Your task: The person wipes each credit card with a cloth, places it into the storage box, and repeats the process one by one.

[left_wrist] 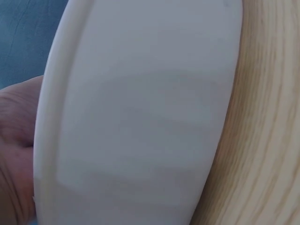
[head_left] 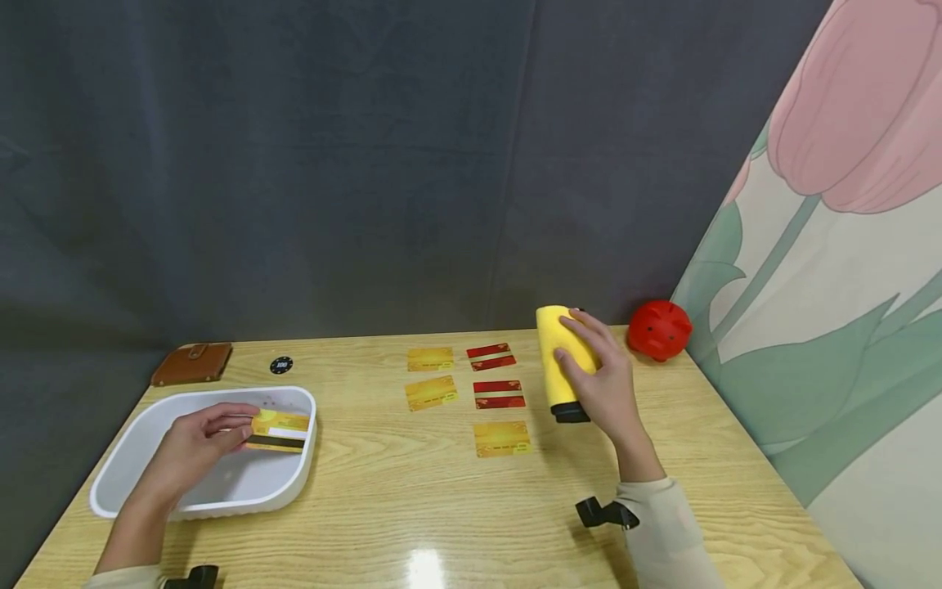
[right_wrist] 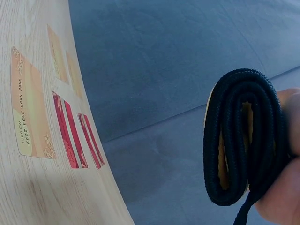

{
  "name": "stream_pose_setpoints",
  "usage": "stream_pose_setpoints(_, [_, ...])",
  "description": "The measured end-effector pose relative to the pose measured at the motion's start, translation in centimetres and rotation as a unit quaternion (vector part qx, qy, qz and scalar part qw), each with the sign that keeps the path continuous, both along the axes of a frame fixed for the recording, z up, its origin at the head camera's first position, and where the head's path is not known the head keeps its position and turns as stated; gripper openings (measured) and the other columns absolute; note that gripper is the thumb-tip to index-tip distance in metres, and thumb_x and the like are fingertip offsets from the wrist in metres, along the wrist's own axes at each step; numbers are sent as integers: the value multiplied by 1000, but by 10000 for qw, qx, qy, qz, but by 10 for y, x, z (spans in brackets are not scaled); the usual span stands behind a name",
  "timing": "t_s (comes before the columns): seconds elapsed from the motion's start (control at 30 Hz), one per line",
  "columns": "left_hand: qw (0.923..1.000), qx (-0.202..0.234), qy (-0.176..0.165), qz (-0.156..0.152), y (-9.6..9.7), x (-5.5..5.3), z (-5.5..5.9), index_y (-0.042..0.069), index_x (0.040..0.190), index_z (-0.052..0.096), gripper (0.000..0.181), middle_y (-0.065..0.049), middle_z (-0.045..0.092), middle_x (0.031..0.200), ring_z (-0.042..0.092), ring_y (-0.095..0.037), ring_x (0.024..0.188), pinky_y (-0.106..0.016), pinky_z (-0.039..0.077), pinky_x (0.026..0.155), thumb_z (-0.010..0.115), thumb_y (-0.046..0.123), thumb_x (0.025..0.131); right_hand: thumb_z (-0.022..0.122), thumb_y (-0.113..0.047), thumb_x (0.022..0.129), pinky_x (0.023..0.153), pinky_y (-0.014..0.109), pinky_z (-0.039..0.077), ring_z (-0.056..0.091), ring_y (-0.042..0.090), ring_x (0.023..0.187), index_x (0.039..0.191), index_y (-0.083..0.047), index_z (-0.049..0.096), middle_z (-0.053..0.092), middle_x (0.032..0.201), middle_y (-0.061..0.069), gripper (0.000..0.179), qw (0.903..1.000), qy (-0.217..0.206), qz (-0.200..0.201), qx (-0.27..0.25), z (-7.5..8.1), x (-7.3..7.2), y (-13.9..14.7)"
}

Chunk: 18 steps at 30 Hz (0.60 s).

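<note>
Over the white plastic basin (head_left: pixel 283 491), my left hand (head_left: pixel 193 448) pinches a yellow card (head_left: pixel 283 424), its dark stripe facing up. A bit of red shows beside the thumb, too small to tell what it is. In the left wrist view, the basin's outer wall (left_wrist: pixel 140 117) hides the card and most of the hand. My right hand (head_left: pixel 607 378) grips a folded yellow cloth (head_left: pixel 555 352) with black edging, held above the table. The right wrist view shows the end of the cloth (right_wrist: pixel 243 136) in tight folded layers, with fingertips (right_wrist: pixel 281 192) pressing its side.
Yellow cards (head_left: pixel 431 393) and red striped cards (head_left: pixel 500 394) lie mid-table; one yellow card (head_left: pixel 502 439) lies nearer. A brown wallet (head_left: pixel 193 364) and a black chip (head_left: pixel 281 365) sit behind the basin. At the back right stands a red piggy bank (head_left: pixel 659 330). A dark curtain (head_left: pixel 353 180) hangs behind.
</note>
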<state>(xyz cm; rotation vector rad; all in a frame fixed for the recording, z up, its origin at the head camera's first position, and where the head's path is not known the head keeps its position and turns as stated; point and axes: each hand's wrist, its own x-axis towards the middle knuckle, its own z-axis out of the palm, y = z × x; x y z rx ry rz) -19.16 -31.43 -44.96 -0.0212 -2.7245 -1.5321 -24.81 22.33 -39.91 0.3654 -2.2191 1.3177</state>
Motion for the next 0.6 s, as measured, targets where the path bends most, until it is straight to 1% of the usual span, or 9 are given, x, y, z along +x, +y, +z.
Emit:
stream_pose_setpoints(0.07, [9998, -42, 108, 135, 0, 0, -1, -10, 129, 64, 37, 1, 78, 102, 69, 6, 85, -23, 64, 74, 71, 8, 98, 75, -7, 93, 91, 6, 43, 54, 23, 134, 135, -17, 69, 57, 151, 4, 43, 10000, -18, -14, -7, 0, 0, 0])
stream_pose_setpoints(0.13, [9992, -185, 207, 298, 0, 0, -1, -8, 127, 66, 37, 3, 78, 99, 68, 7, 83, -21, 62, 73, 73, 11, 96, 75, -7, 94, 90, 6, 44, 54, 22, 132, 136, -17, 69, 57, 151, 4, 44, 10000, -39, -28, 0, 1, 1, 0])
stream_pose_setpoints(0.23, [9968, -518, 260, 553, 1, 0, 0, -4, 125, 69, 36, 7, 78, 94, 66, 9, 80, -14, 57, 71, 75, 15, 95, 75, -8, 94, 89, 6, 44, 54, 22, 131, 136, -17, 69, 56, 151, 4, 44, 10000, -65, -45, 12, 1, 1, 1])
stream_pose_setpoints(0.37, [9941, -784, 257, 707, 1, -1, 2, 0, 123, 72, 34, 8, 79, 92, 66, 10, 79, -10, 52, 70, 76, 18, 95, 75, -7, 93, 89, 6, 44, 54, 22, 132, 136, -16, 69, 57, 151, 4, 44, 10000, -33, -50, 0, 1, 0, 1])
stream_pose_setpoints(0.47, [9940, -779, 197, 738, 2, 0, 3, 0, 123, 72, 35, 3, 79, 93, 67, 10, 78, -10, 53, 69, 77, 19, 94, 76, -7, 93, 90, 6, 43, 54, 23, 134, 135, -16, 70, 58, 150, 4, 44, 10000, -3, -40, -20, 1, 0, 1])
stream_pose_setpoints(0.57, [9949, -652, 96, 763, 2, 1, 3, -2, 124, 71, 37, -1, 80, 96, 67, 10, 79, -10, 56, 69, 78, 19, 94, 76, -7, 93, 90, 6, 43, 54, 23, 134, 135, -16, 70, 58, 150, 5, 44, 10000, -8, -44, -20, 1, 0, 1])
stream_pose_setpoints(0.6, [9952, -610, 73, 760, 1, 1, 3, -2, 124, 70, 37, -1, 80, 96, 67, 10, 79, -11, 56, 70, 78, 18, 94, 75, -7, 93, 90, 6, 43, 54, 23, 134, 135, -16, 70, 57, 151, 4, 44, 10000, -21, -49, -15, 1, 0, 1])
